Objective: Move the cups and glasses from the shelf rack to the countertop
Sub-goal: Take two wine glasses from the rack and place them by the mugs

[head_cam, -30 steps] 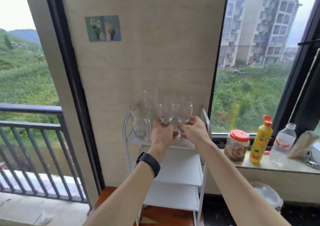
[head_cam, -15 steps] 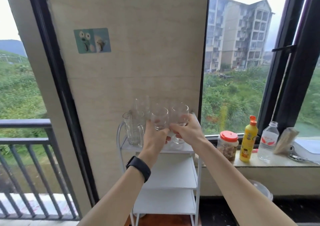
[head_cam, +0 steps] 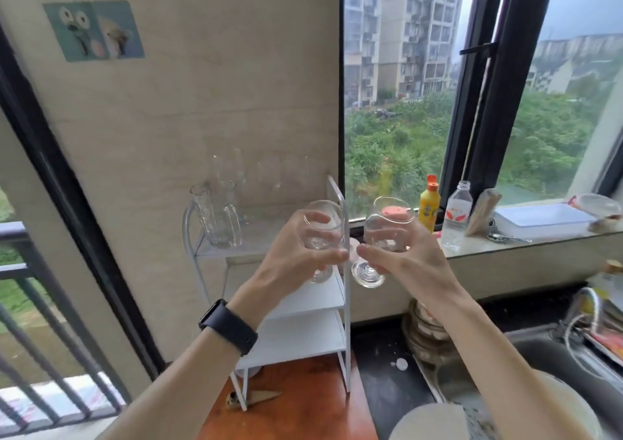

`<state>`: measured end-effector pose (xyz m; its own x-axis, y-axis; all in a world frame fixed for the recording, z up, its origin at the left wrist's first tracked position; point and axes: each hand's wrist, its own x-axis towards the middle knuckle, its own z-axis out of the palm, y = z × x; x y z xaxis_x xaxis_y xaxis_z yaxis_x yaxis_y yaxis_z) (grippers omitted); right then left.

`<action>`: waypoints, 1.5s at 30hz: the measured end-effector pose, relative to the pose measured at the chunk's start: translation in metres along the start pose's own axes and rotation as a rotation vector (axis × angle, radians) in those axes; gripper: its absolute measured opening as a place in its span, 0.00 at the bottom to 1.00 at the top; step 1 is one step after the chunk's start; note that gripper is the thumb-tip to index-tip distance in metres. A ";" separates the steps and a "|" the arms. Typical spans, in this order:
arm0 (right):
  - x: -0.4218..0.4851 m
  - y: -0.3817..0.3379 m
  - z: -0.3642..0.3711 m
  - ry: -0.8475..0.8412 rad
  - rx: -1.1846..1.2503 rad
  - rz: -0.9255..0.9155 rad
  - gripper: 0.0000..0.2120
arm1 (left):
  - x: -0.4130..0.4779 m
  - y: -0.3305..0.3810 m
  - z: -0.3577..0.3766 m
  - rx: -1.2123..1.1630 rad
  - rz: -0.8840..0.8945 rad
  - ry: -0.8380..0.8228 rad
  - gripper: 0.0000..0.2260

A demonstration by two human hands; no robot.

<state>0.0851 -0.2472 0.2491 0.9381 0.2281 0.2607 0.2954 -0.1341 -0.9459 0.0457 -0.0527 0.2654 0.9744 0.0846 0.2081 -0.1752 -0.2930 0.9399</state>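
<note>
At frame centre, the left hand [head_cam: 296, 254] has its fingers closed around one stemmed glass [head_cam: 320, 234] and the right hand [head_cam: 404, 257] around another [head_cam: 384, 237], both lifted clear of the shelf rack [head_cam: 337, 203]. Neither has reached the tabletop [head_cam: 381, 382] at lower centre; mugs [head_cam: 219, 217] and more glasses [head_cam: 269, 176] remain on the rack's top shelf

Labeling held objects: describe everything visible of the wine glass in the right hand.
The right-hand wine glass is clear glass and looks empty: a rounded bowl, a short stem mostly hidden by fingers, and a round foot showing below. It is off the rack in mid-air, tilted with its rim leaning left, right of the white shelf rack and in front of the windowsill. The right hand wraps its bowl. It is close to the left hand's glass; contact is unclear.
</note>
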 end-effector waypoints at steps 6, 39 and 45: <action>-0.087 0.062 -0.057 0.159 -0.172 0.149 0.22 | -0.021 -0.046 0.087 0.030 -0.021 -0.234 0.26; -0.621 0.115 -0.649 1.256 -0.354 0.694 0.24 | -0.309 0.160 0.880 -0.119 0.168 -1.329 0.25; -0.664 0.134 -0.754 1.333 -0.378 0.738 0.23 | -0.331 0.180 1.003 -0.075 0.207 -1.404 0.23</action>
<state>-0.3623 -1.1434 0.0952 0.3079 -0.9501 -0.0504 -0.4482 -0.0981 -0.8885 -0.1670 -1.0892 0.0946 0.2511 -0.9664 -0.0543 -0.2929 -0.1293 0.9474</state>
